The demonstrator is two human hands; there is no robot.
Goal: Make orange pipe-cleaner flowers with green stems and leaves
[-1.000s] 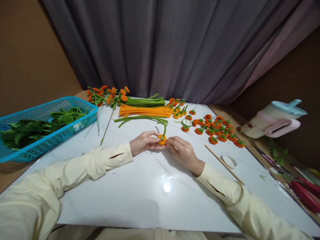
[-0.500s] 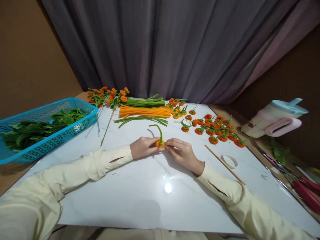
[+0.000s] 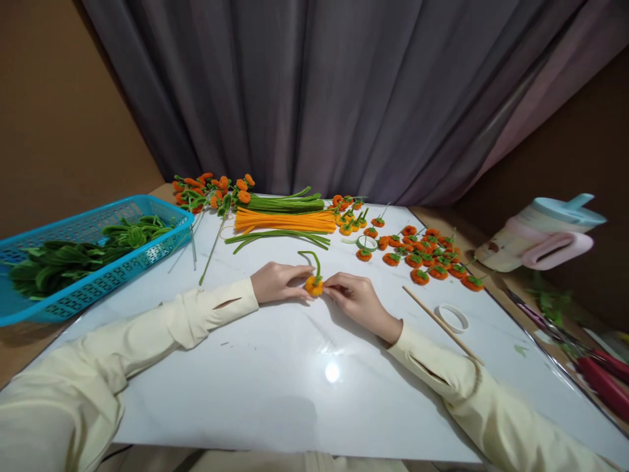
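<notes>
Head view: left hand (image 3: pixel 278 282) and right hand (image 3: pixel 356 300) pinch a fuzzy orange pumpkin (image 3: pixel 313 286) with curled green stem

Pinching a little orange pumpkin (image 3: pixel 314 286) with a curly green stem (image 3: pixel 311 257) between left hand (image 3: pixel 278 282) and right hand (image 3: pixel 358 299), low on the white tabletop (image 3: pixel 275 380). Near a stick (image 3: pixel 441 324) and more pumpkins (image 3: pixel 422 259).

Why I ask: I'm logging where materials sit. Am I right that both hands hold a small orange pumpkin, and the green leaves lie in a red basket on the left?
Not quite: the head view shows a blue basket, not red. Both the left hand and right hand do hold the pumpkin, and the leaves lie in it, left.
</notes>
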